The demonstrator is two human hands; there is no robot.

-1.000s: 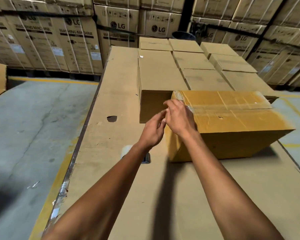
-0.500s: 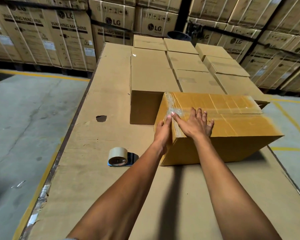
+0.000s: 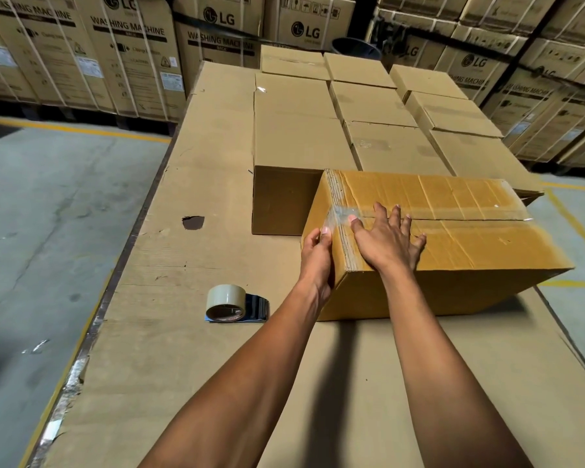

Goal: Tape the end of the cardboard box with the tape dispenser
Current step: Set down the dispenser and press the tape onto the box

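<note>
A yellow-brown cardboard box [image 3: 460, 251] lies on a cardboard-covered table [image 3: 169, 349], its left end toward me. Clear tape [image 3: 340, 213] wraps over that end's top edge at the flap seam. My right hand [image 3: 387, 239] lies flat on the box top, fingers spread, thumb by the tape. My left hand [image 3: 316, 256] presses against the box's left end face, thumb on the tape at the edge. The tape dispenser [image 3: 232, 304], a tan roll on a dark blue holder, lies on the table left of the box, untouched.
Several closed brown boxes [image 3: 379, 106] stand in rows behind the box; one [image 3: 284, 197] touches its far left corner. The table cover has a dark hole [image 3: 193, 221]. Concrete floor [image 3: 48, 214] lies left. Stacked washing-machine cartons [image 3: 125, 52] line the back.
My hands dropped from the box's upper corner onto the end: the right one flattened on top, the left pressed on the end face. The dispenser came into view as my left arm shifted.
</note>
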